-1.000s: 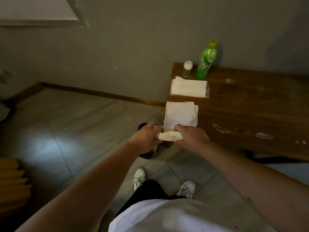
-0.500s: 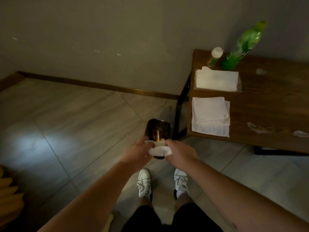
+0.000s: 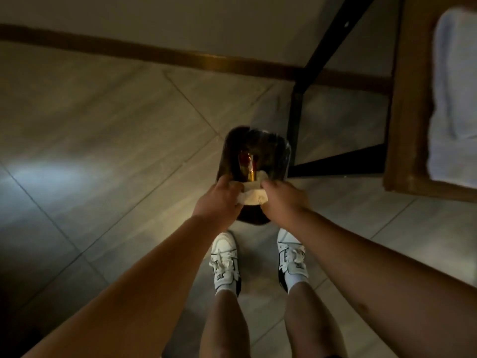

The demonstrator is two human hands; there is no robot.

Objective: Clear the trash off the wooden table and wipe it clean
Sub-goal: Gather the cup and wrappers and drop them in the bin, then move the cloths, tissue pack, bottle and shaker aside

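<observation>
Beside wooden table (image 3: 402, 104), bin (image 3: 273, 151) on tiles (image 3: 103, 125).

Bare arms — white sneakers (image 3: 225, 264), white socks (image 3: 294, 279).

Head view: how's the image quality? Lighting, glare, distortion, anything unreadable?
Head view: dim overall; pale glare patch on the floor tiles at left; wide-angle bending skews the table edge; the bin interior is near black, contents unreadable apart from an orange glint; the white cloth on the table looks soft; both hands, left hand and right hand, and the tissue wad read clearly.
</observation>
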